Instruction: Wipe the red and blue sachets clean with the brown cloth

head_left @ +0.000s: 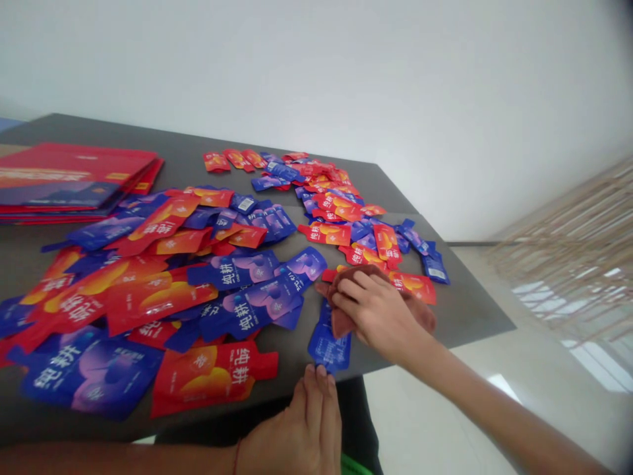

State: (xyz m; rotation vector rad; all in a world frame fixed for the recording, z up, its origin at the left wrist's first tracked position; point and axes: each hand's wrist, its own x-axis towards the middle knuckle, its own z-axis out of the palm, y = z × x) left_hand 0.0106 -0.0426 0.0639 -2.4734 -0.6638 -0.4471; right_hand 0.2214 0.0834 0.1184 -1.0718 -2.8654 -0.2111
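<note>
Several red and blue flat pouches with printed characters lie scattered across a dark grey table. My right hand presses a brownish-red cloth onto the table near the front right edge, fingers curled over it. Under the cloth lies a blue pouch. My left hand rests at the table's front edge, fingers together and stretched flat, holding nothing, fingertips just short of that blue pouch. A red pouch lies to the left of my left hand.
A stack of flat red folders or boxes sits at the table's far left. A white wall stands behind. The floor shows to the right of the table, with a pale slatted structure at the right edge.
</note>
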